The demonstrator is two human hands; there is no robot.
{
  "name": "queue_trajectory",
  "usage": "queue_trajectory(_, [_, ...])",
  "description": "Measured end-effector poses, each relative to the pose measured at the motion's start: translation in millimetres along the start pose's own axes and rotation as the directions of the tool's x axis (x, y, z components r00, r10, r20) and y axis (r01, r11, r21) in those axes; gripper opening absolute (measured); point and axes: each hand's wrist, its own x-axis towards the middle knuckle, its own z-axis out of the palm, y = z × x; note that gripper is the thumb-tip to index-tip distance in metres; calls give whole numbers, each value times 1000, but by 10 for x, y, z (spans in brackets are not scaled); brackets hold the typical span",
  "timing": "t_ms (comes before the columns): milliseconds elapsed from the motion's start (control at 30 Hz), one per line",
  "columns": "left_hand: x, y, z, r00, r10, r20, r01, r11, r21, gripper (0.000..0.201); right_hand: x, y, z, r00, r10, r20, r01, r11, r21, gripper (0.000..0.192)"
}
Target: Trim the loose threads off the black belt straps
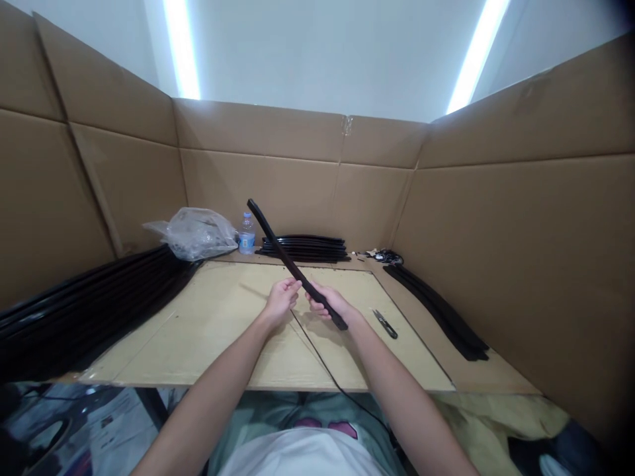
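I hold a long black strip (278, 244) slanted up and to the left over a wooden board (208, 330). My right hand (330, 301) grips the strip near its lower end. My left hand (282, 296) pinches it just above that, fingers closed on its edge. A thin black cord (322, 363) trails from the hands down toward my lap.
A stack of black strips (84, 304) lies along the left. More strips (307, 248) sit at the back and others (436, 311) on the right. A plastic bag (193, 231), a small water bottle (247, 235) and small snips (385, 323) are nearby. Cardboard walls (520, 251) enclose the bench.
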Motion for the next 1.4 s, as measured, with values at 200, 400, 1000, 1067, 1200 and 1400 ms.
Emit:
queue_trajectory(200, [18, 12, -8, 998, -18, -54, 18, 1000, -9, 36, 69, 104, 75, 983, -150, -108, 150, 989, -15, 40])
queue_trajectory(400, [-27, 48, 7, 999, -53, -3, 53, 999, 13, 35, 107, 153, 134, 948, -283, -148, 283, 959, -25, 39])
queue_trajectory(1000, [-13, 6, -10, 997, -26, -70, 25, 999, -21, 38, 148, 170, 89, 878, -404, -258, 396, 914, -85, 37])
queue_trajectory(1067, [-12, 3, -15, 997, -32, -67, 31, 999, -15, 36, 159, 167, 88, 876, -398, -271, 386, 917, -96, 43])
queue_trajectory(1200, [-25, 11, -5, 998, -46, -41, 46, 999, 0, 34, 162, 174, 75, 882, -395, -255, 376, 918, -123, 39])
queue_trajectory(1400, [-49, 42, 10, 998, -48, -28, 49, 999, 23, 34, 149, 184, 12, 892, -379, -246, 353, 925, -142, 34])
